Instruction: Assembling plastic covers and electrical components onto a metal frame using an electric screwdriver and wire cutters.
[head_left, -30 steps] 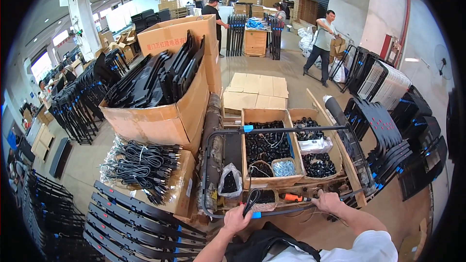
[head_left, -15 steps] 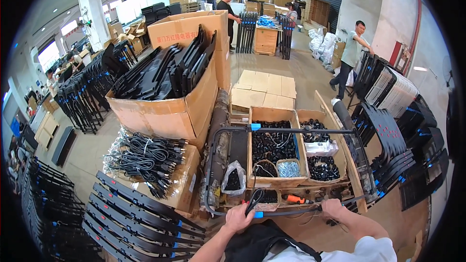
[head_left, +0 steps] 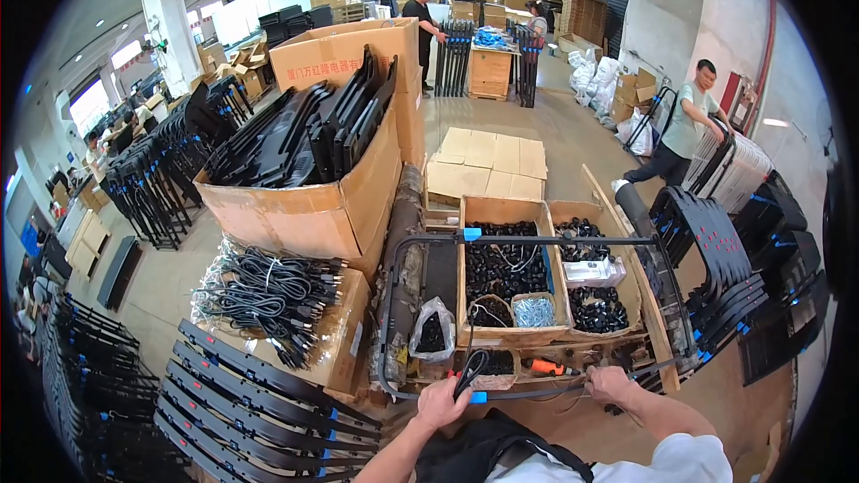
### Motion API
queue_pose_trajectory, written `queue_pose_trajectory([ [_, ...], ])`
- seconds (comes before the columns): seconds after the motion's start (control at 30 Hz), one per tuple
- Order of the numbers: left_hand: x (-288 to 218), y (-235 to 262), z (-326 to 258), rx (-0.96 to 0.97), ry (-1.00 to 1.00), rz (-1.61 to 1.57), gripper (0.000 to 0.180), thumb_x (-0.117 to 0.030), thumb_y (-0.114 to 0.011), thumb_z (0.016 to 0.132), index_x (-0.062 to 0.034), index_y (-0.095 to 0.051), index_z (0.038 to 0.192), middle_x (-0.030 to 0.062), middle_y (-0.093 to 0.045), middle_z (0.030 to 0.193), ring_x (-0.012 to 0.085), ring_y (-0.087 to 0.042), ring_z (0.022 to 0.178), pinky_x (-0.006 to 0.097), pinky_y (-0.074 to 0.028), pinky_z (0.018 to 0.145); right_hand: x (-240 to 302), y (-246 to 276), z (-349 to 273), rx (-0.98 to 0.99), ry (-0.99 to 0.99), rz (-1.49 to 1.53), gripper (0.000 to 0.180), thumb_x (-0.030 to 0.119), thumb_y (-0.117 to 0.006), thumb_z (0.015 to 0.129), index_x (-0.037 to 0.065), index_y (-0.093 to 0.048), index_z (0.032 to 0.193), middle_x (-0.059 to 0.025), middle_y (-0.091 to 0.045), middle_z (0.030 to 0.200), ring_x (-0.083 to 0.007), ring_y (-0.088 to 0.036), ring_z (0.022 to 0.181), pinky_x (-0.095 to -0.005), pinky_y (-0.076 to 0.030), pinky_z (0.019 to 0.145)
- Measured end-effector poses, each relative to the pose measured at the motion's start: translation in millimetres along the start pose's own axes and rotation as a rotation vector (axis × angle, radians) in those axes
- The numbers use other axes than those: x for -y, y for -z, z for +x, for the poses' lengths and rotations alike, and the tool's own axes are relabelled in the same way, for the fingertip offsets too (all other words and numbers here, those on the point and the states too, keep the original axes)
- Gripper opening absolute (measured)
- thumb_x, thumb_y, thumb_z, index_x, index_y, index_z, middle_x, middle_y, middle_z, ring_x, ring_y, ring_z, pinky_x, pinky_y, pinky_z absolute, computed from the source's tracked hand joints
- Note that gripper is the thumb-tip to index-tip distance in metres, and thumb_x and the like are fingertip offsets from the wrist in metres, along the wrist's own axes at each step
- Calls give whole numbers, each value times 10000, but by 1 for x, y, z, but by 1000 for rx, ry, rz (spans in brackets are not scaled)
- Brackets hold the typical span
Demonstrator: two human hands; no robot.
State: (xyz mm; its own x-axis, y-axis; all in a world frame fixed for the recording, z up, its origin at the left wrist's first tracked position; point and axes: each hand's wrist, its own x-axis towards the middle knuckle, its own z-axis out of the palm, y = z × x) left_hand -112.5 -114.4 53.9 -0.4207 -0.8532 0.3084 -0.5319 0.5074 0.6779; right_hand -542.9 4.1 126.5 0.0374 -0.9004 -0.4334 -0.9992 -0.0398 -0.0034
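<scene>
A black tubular frame [head_left: 564, 239] with blue clips lies across the workbench, its near rail just in front of me. My left hand [head_left: 441, 402] is closed around a looped black cable [head_left: 472, 368], beside the blue clip [head_left: 479, 397] on that rail. My right hand [head_left: 610, 385] is closed at the same rail, further right, its fingertips pressed together. A thin wire [head_left: 565, 405] hangs near those fingertips; what exactly they pinch is hidden. Beyond the rail lies an orange-and-black power screwdriver [head_left: 548, 367].
Wooden bins [head_left: 512, 336] of black fittings and silver screws stand beyond my hands. At left are bundled black cables [head_left: 268, 291] on a carton, stacked black curved panels [head_left: 242, 394] and a large carton [head_left: 286, 215]. A co-worker [head_left: 693, 121] handles white frames at right.
The co-worker at right has moved nearer and further right, bending to the frames. My hands stay almost in place, the right one shifting slightly left along the rail.
</scene>
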Motion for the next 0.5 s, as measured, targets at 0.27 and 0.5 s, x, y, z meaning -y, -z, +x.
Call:
queue_pose_trajectory([
  [0.27, 3, -2, 0, 8, -2, 23, 350, -388, -715, 929, -46, -643, 941, 175, -688, 780, 396, -693, 723, 504, -549, 656, 7, -21, 2, -133, -199, 60, 397, 341, -530, 1006, -45, -550, 1098, -232, -747, 819, -413, -752, 792, -517, -596, 728],
  [0.5, -8, 23, 4, -56, -73, -143, 278, -298, -667, 1002, -22, -645, 985, 198, -669, 795, 427, -673, 791, 511, -524, 691, 70, 57, 25, -176, -224, 356, 516, 502, -603, 968, 21, -779, 1031, -272, -744, 958, -430, -726, 976, -526, -560, 884],
])
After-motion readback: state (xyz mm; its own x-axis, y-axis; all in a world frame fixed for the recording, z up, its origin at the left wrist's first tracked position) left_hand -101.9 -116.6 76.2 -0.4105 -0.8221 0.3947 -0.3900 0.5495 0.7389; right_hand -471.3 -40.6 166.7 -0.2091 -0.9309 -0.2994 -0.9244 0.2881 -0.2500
